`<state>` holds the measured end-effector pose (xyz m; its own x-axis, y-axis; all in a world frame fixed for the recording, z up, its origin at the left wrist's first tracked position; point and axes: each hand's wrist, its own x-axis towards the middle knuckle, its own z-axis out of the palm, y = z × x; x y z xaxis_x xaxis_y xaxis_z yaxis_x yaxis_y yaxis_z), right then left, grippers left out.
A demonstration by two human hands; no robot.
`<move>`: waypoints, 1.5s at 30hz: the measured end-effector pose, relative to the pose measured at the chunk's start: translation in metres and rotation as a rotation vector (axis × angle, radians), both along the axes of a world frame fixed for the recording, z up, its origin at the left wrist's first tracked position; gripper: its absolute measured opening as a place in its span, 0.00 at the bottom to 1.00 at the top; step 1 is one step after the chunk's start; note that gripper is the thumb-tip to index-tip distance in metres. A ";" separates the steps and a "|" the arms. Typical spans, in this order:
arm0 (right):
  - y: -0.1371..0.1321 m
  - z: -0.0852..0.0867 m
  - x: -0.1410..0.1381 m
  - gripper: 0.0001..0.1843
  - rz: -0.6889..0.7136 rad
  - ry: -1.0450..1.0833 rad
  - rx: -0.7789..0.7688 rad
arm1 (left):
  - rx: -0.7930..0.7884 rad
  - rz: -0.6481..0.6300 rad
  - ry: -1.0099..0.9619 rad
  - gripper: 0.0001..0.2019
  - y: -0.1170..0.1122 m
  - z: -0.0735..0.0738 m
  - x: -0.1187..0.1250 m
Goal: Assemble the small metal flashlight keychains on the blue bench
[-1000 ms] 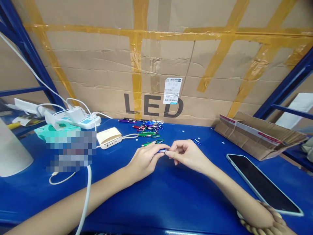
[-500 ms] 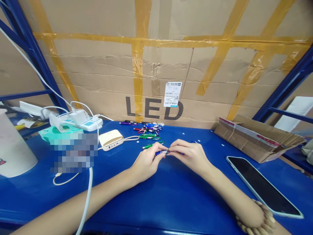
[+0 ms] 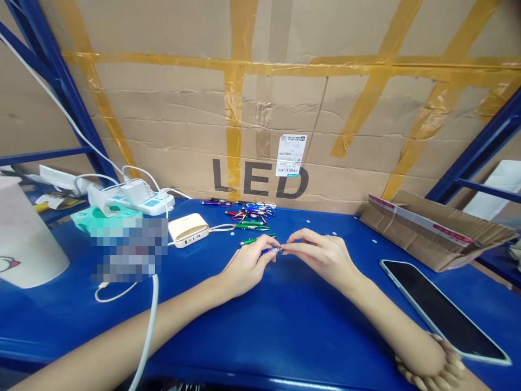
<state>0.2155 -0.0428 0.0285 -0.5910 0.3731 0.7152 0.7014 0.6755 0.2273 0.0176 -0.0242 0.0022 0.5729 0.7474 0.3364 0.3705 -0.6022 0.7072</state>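
Blue tube (image 3: 274,250), left hand (image 3: 246,267) with grip closed on it, right hand (image 3: 326,254) pinching its end, less curled than earlier

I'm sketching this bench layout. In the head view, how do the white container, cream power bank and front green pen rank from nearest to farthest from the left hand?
From the left hand:
1. Front green pen, just beyond it.
2. Cream power bank, to its left and farther back.
3. White container, at the far left.
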 end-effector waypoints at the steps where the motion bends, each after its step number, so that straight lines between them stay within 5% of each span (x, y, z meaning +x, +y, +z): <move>1: 0.000 0.000 0.000 0.12 0.007 -0.001 -0.011 | -0.005 -0.012 -0.004 0.09 0.000 0.000 0.000; 8: 0.000 -0.001 -0.001 0.12 0.092 0.037 -0.070 | 0.019 -0.066 -0.001 0.08 0.000 -0.001 -0.001; 13: -0.001 -0.003 -0.004 0.10 0.126 0.115 -0.254 | 0.034 -0.073 0.020 0.07 -0.001 -0.002 -0.002; 29: 0.000 -0.008 -0.013 0.05 -0.107 0.354 -0.745 | 0.053 -0.045 0.038 0.06 -0.002 -0.005 -0.002; 39: 0.001 -0.015 -0.018 0.10 -0.112 0.442 -0.748 | 0.133 -0.045 0.042 0.06 -0.001 -0.004 -0.003; 45: 0.002 -0.019 -0.017 0.14 -0.094 0.353 -0.621 | 0.098 -0.021 0.047 0.07 0.004 -0.004 -0.002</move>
<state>0.1980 -0.0411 0.0096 -0.3088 0.8109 0.4970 0.7239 0.5393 -0.4302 0.0154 -0.0206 -0.0017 0.6049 0.7002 0.3792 0.3889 -0.6754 0.6266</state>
